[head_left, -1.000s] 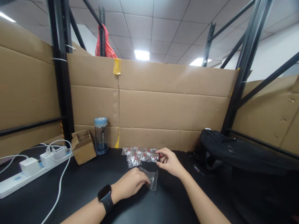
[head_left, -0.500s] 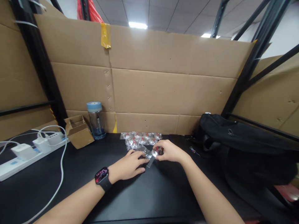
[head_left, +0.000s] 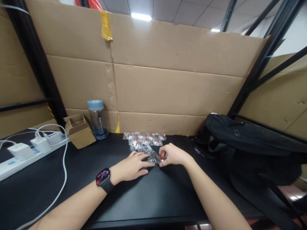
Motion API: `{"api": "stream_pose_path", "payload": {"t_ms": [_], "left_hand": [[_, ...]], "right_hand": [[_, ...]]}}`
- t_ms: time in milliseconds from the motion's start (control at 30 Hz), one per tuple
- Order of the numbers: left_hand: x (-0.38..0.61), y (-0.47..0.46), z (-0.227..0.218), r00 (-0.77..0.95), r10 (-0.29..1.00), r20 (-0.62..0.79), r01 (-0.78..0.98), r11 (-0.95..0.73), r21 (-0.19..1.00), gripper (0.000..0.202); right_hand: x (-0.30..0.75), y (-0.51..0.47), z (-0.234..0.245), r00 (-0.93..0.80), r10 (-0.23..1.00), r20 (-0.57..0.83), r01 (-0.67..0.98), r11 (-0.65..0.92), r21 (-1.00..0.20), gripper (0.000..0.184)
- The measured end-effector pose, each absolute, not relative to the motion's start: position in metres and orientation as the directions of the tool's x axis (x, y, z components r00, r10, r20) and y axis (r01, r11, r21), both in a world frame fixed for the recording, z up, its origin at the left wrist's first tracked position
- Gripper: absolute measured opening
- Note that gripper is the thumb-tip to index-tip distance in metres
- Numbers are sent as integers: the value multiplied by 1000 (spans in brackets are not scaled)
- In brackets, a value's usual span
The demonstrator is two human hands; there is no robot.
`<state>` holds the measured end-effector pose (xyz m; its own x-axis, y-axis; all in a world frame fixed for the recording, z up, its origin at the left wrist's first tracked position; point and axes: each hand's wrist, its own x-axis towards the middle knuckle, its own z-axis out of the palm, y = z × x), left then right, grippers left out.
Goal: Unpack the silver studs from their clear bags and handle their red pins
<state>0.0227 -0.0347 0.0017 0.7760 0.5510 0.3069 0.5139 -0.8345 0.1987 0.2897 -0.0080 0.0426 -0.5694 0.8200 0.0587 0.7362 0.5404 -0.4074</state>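
Note:
My right hand [head_left: 174,155] pinches a small round shiny piece with red on it [head_left: 162,158] between thumb and fingers, just above the black table. The fingers partly cover this piece, and its exact kind cannot be made out. My left hand [head_left: 135,164] lies palm down with its fingers stretched out. Its fingertips touch a crumpled clear plastic bag [head_left: 151,154], which reaches up to the round piece. Behind both hands lie several similar round pieces in clear wrappers [head_left: 146,140], silvery with red centres, in close rows. A smartwatch [head_left: 103,177] is on my left wrist.
A black bag [head_left: 249,143] takes up the right side of the table [head_left: 148,201]. At left are a white power strip [head_left: 26,159] with chargers and cables, an open cardboard box [head_left: 80,132] and a blue-lidded bottle [head_left: 97,119]. A cardboard wall [head_left: 168,92] closes off the back.
My right hand has turned the round piece, and the clear flat strip under it no longer shows. My left hand stays almost where it was. The whole view has shifted slightly.

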Motion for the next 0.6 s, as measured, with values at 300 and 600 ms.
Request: {"api": "stream_pose_path", "payload": {"t_ms": [300, 600], "left_hand": [[23, -36, 5, 793, 569, 216, 546, -822, 160, 40], [20, -32, -3, 787, 554, 272, 495, -829, 260, 37]], "right_hand": [[285, -13, 44, -593, 794, 135, 663, 577, -477, 24], [276, -11, 34, -567, 817, 110, 716, 554, -425, 26]]}}
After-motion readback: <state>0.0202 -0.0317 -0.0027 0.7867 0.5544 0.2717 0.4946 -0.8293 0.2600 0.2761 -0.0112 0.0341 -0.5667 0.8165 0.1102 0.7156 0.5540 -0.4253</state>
